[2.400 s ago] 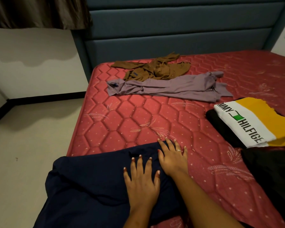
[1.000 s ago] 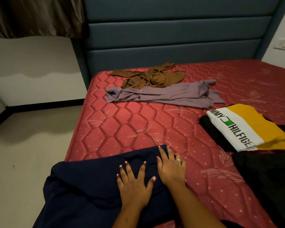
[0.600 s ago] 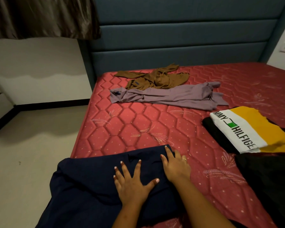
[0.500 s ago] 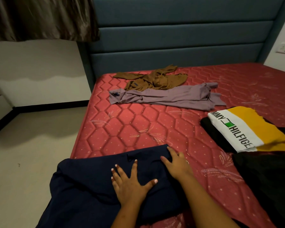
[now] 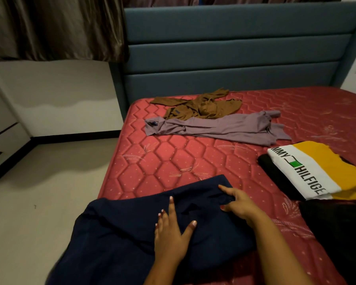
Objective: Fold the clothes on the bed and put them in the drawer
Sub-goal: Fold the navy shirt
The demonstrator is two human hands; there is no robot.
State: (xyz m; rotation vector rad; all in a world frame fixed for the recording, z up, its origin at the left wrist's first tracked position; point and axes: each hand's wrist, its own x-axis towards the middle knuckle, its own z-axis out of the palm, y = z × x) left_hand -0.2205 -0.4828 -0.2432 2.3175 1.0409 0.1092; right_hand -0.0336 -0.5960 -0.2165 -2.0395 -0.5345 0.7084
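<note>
A dark navy garment (image 5: 132,223) lies partly folded at the near left corner of the red mattress (image 5: 173,157), and its left part hangs over the bed's edge. My left hand (image 5: 171,237) presses flat on its middle with fingers spread. My right hand (image 5: 240,204) is turned on its side at the garment's right edge, index finger stretched along the cloth, thumb on top and the other fingers tucked at the edge. A crumpled brown shirt (image 5: 201,105) and a mauve shirt (image 5: 224,128) lie unfolded further back.
A folded white and yellow shirt (image 5: 308,171) sits on black clothes at the right, with another black garment (image 5: 337,233) nearer me. A white drawer unit (image 5: 0,145) stands at the far left across the pale floor (image 5: 39,202). The blue headboard (image 5: 234,58) closes the back.
My right hand has gone from lying flat on the navy garment to its right edge, turned sideways with fingers at the fold. My left hand spread a little and stayed pressing.
</note>
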